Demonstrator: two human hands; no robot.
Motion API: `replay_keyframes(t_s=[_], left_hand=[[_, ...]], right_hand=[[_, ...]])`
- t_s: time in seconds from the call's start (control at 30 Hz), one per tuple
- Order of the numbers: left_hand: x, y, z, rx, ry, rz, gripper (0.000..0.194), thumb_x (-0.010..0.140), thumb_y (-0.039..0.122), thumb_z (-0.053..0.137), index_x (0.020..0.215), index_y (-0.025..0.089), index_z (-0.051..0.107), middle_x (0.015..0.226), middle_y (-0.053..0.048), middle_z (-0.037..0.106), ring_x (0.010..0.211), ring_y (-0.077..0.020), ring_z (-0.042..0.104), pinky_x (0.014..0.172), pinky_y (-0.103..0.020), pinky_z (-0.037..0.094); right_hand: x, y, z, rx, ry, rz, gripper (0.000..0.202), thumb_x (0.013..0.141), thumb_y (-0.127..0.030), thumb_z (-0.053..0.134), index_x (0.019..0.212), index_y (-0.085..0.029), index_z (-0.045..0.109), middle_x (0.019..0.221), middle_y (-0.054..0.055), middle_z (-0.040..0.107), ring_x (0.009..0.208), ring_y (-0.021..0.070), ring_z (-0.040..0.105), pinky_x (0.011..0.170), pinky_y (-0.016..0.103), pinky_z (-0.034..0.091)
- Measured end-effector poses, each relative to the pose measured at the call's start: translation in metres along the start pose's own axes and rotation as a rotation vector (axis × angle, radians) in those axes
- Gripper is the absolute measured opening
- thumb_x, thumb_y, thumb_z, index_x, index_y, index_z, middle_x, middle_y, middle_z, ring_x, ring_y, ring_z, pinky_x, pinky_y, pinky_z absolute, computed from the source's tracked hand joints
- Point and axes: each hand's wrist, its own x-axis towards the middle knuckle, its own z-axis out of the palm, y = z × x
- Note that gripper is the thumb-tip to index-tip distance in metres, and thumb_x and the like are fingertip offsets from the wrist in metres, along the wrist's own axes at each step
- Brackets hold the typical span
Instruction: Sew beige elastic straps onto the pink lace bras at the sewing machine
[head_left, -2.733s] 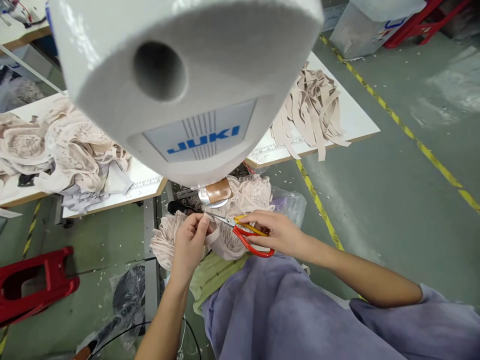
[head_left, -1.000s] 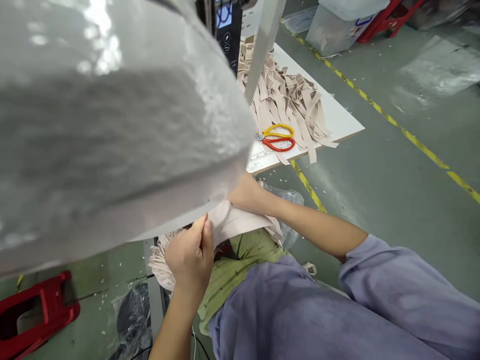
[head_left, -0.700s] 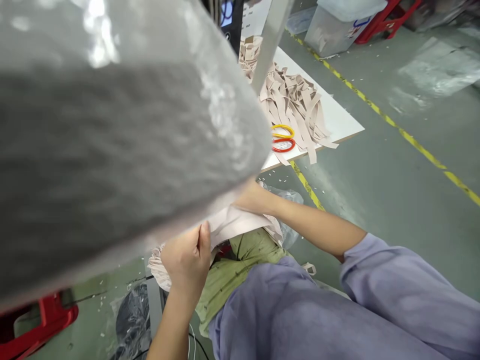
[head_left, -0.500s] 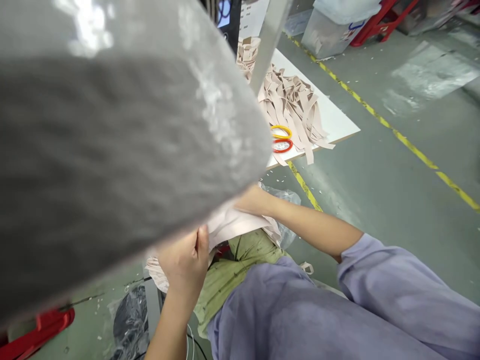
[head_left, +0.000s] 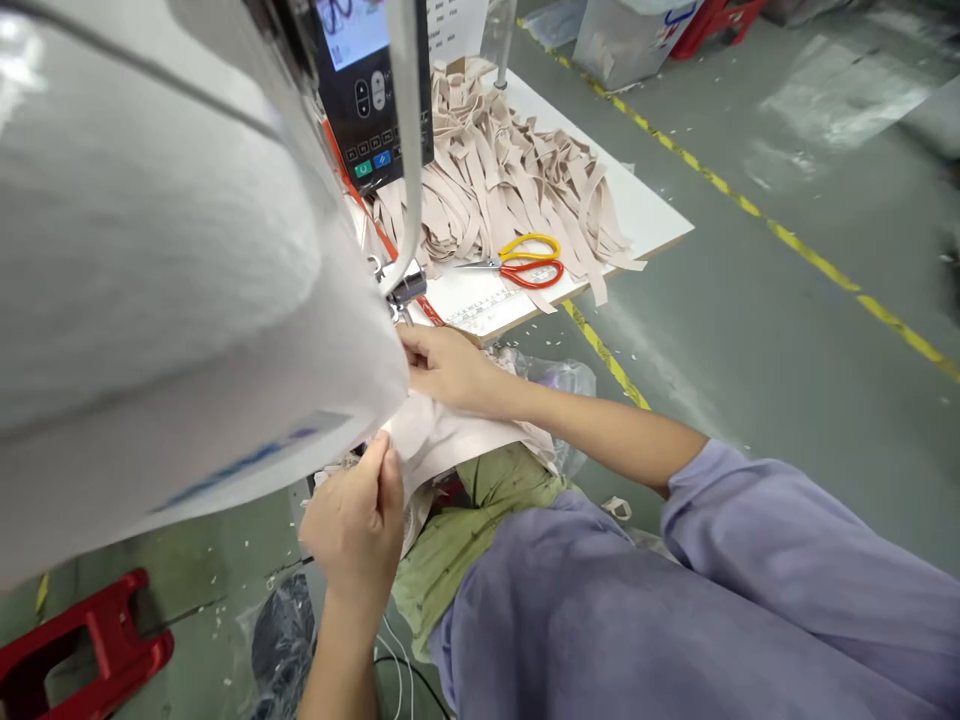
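Note:
A pale pink piece of fabric (head_left: 435,440) stretches between my two hands and drapes over my lap. My left hand (head_left: 356,510) pinches its near edge between thumb and fingers. Close by the presser foot of a sewing machine (head_left: 409,290), my right hand (head_left: 450,370) grips the fabric's far side, its fingertips partly hidden. The machine's large white head, blurred and close to the camera, covers the left of the view and hides part of the fabric. A control panel (head_left: 375,120) with a lit screen stands behind the needle area.
Scissors (head_left: 532,262) with yellow and red handles lie on the white table (head_left: 652,215), beside a heap of beige fabric strips (head_left: 510,180). A red stool (head_left: 105,640) stands lower left. Clear plastic bags (head_left: 562,380) lie under the table edge. A plastic bin (head_left: 622,45) stands behind.
The view has shifted, so the machine's head covers less and the panel, presser foot and whole scissors show. My right hand, partly hidden before, now shows near the presser foot. Both hands keep the fabric.

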Motion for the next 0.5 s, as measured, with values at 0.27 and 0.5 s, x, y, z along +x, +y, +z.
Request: replay_keyframes(t_s=[0.27,0.5], left_hand=[[-0.0015,-0.0041,0.0009,-0.030,0.036,0.020,0.018,0.093,0.022,0.061,0.103,0.018,0.075,0.062,0.000,0.068,0.054,-0.0109,0.056,0.054,-0.023,0.035],[0.0018,0.0000,0.0048,-0.056,0.017,0.019,0.018,0.094,0.024,0.060,0.101,0.020,0.075,0.063,0.000,0.070,0.054,-0.0112,0.056,0.054,-0.023,0.035]], right_hand=[[-0.0009,0.0009,0.0009,0.001,0.001,0.003,0.011,0.084,-0.027,0.060,0.084,-0.017,0.062,0.063,-0.005,0.044,0.061,0.0095,0.039,0.059,0.023,0.030],[-0.0010,0.0082,-0.0027,-0.011,0.040,-0.021,0.012,0.086,-0.029,0.062,0.085,-0.017,0.062,0.065,-0.006,0.050,0.062,0.0090,0.043,0.061,0.023,0.031]])
